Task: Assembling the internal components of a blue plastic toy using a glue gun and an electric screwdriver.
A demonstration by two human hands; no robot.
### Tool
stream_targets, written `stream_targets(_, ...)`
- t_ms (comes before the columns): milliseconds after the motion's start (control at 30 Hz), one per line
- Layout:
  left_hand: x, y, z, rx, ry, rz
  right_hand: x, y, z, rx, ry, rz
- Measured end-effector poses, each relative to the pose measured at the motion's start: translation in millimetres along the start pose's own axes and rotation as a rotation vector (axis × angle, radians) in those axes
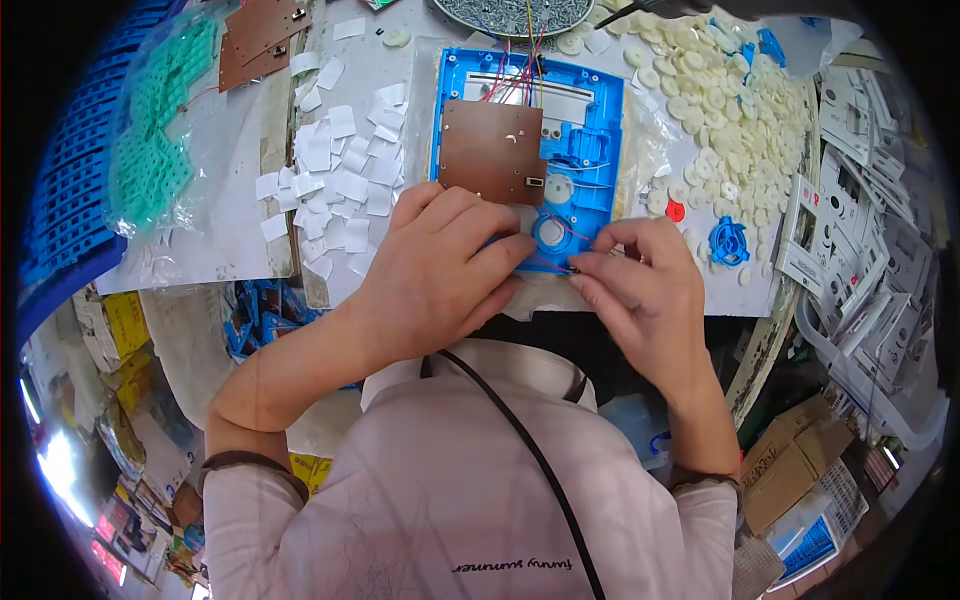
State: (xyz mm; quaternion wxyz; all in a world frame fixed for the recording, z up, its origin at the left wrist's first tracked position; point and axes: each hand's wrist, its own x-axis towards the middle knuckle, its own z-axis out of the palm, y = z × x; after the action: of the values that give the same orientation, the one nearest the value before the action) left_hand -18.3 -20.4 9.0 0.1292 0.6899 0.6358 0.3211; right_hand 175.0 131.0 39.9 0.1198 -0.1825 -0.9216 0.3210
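Blue casing (597, 190) — lower end between hands (440, 260) (655, 290)

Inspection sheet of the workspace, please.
Surface: white worktop, crowded.
Parts: brown circuit board over open blue plastic housing.
Clutter: white paper pieces left; cream plastic discs right; small screws beyond.
Hands: left hand at the board's near edge; right hand at the housing's near right corner, grip unclear.
Cables: thin coloured wires at the housing's far edge; black cable down the shirt.
Surroundings: blue basket left; white panels right; cardboard box lower right.
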Motion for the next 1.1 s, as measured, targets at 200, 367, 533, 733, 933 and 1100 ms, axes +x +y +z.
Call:
stream_targets(200, -1.0, -4.0, 0.1, -0.015, -0.010, 0.005, 0.5, 15.7, 11.3, 0.030, 0.074, -0.138)
stream_targets(367, 0.8, -4.8, -0.2, -0.025, 0.024, 0.012, -11.2, 33.5, 13.7, 0.222, 0.087, -0.027)
stream_targets(533, -0.5, -5.4, -1.8, -0.001, -0.018, -0.005, -3.6, 24.9, 10.0, 0.086, 0.038, -0.138)
stream_targets(733, -0.3, -4.2, -2.2, 0.005, -0.037, -0.012, -12.4, 41.8, 22.3, 0.168, 0.115, -0.142)
stream_targets(933, -3.3, 16.4, 9.6, 0.109, -0.011, 0.098, -15.8, 45.0, 27.1, 0.061, 0.200, -0.208)
stream_targets(1100, -4.7, 19.4, 18.2, 0.171, -0.068, 0.138, -15.0, 36.9, 16.7, 0.113, 0.134, -0.119)
